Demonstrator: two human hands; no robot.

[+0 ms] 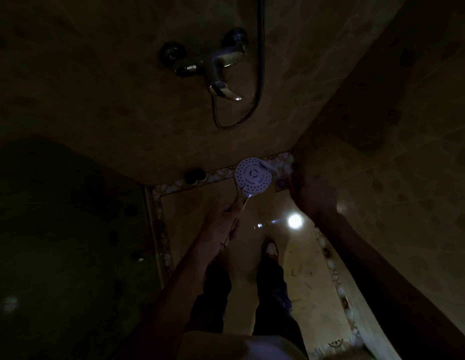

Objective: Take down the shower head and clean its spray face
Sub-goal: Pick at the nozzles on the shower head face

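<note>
White shower head [253, 177], dotted face; tan tiles [122, 113].

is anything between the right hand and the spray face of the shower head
Nothing visible. The left hand grips the handle, the spray face is turned up toward the camera, and the right hand sits just beside it; the dim gap between them looks clear.

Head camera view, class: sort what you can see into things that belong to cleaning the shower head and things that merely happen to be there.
Part of the job:
- round white shower head, spray face towards the camera
- left hand, gripping its handle
- right hand, raised beside the head; too dark to see what it holds
- dark flexible hose

Just there:
- chrome wall mixer tap
- small dark containers on the ledge
</note>
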